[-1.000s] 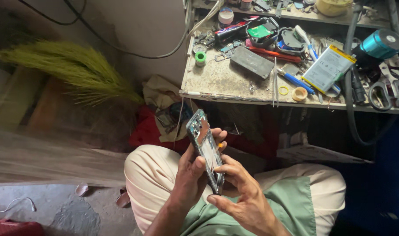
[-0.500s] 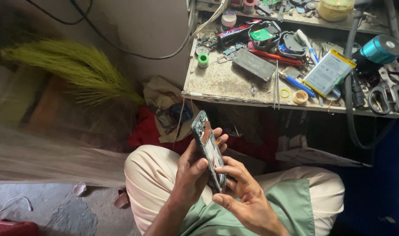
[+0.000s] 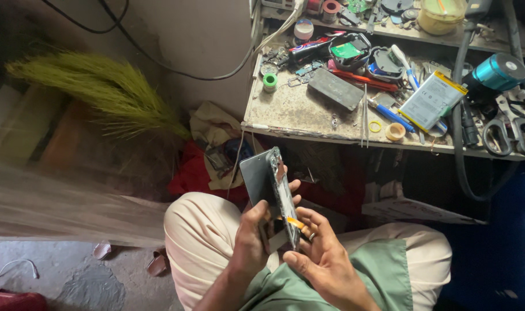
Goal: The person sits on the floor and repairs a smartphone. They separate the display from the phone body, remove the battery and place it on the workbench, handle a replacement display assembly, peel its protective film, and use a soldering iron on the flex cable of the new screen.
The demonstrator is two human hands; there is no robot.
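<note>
Tabletop: a worn, dirty tabletop point(image 3: 308, 112) fills the upper right of the view, crowded with tools and parts, well apart from the hands.
Broom: a green grass broom point(image 3: 95, 92) lies at the upper left, beside the white wall.
Cloth pile: red and beige cloth point(image 3: 208, 147) lies on the floor under the tabletop edge, just behind the phone.
Phone: an opened phone point(image 3: 271, 196), seen almost from its edge, stands tilted above the person's knees, between both hands.
Left hand: the left hand point(image 3: 254, 239) is closed around the lower part of the phone, fingers wrapped behind it; it hides that part of the body.
Right hand: the right hand point(image 3: 320, 256) pinches at the phone's edge near a small orange piece; its fingertips press together there.
Battery: a flat battery pack point(image 3: 432, 101) with a yellow edge lies on the tabletop.
Scissors: scissors point(image 3: 513, 129) lie at the right end.
Tape roll: a small green roll point(image 3: 270, 82) stands near the left edge.
</note>
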